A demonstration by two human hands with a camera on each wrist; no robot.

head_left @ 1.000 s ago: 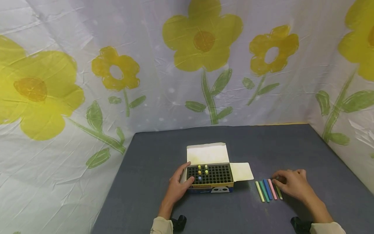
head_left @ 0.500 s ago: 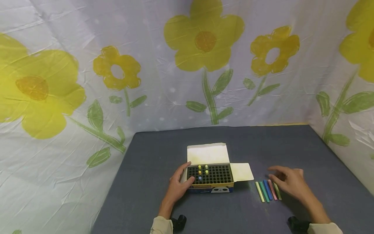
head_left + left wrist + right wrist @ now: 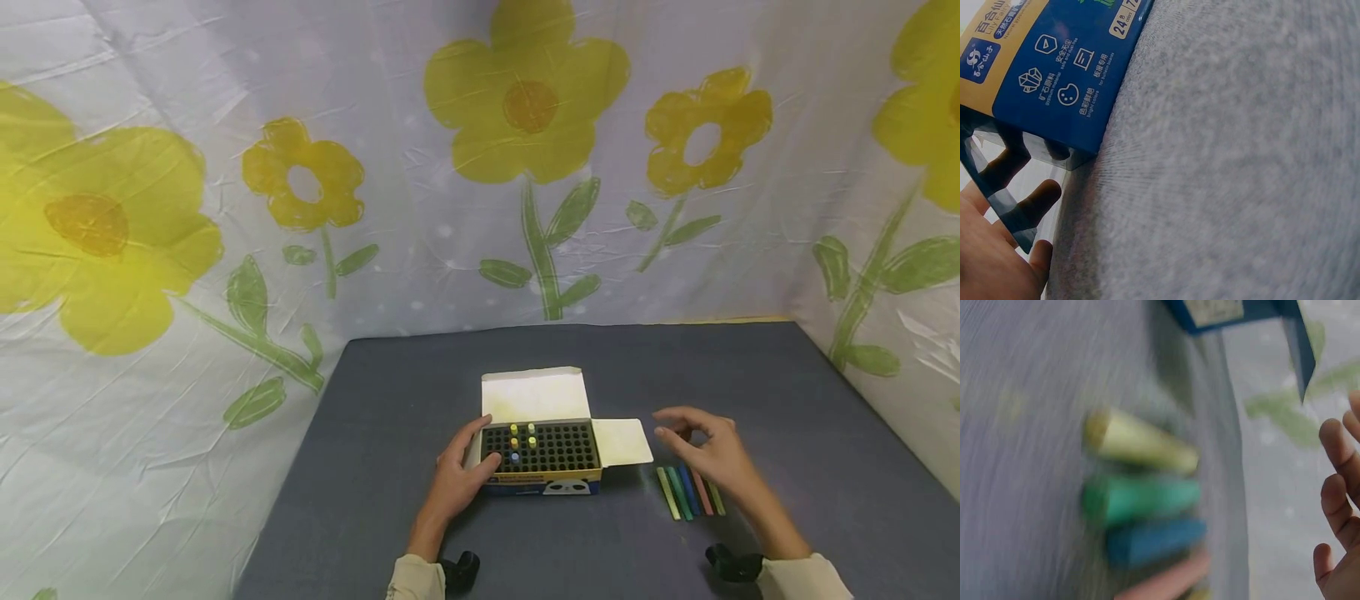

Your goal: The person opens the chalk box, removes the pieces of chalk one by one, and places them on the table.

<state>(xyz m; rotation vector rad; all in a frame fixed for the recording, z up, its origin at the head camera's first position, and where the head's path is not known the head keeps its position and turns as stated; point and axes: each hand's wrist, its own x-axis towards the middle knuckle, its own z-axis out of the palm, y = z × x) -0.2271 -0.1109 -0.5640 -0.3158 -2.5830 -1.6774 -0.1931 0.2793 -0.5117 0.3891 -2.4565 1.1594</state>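
Observation:
In the head view my left hand (image 3: 459,473) holds the left end of an opened chalk box (image 3: 542,481), its thumb at the front edge. The left wrist view shows fingers behind a flap of the box (image 3: 1066,81). Several chalk ends stand in its black holed tray (image 3: 570,446). My right hand (image 3: 708,446) hovers between the box's side flap (image 3: 622,442) and a row of chalk sticks, fingers parted, nothing between them. The row holds a pale yellow chalk stick (image 3: 669,493), a green one (image 3: 1147,499), a blue one (image 3: 1157,540), a pink one and an olive one.
The box's white lid (image 3: 536,396) stands folded back behind the tray. A dark grey cloth covers the table (image 3: 405,400). Behind and beside it hangs a white curtain (image 3: 420,250) printed with yellow flowers. Black straps with cameras (image 3: 731,565) sit at the wrists.
My right hand has risen from the right end of the chalk row and moved left over the sticks, finger and thumb spreading apart. My left hand has stayed on the box.

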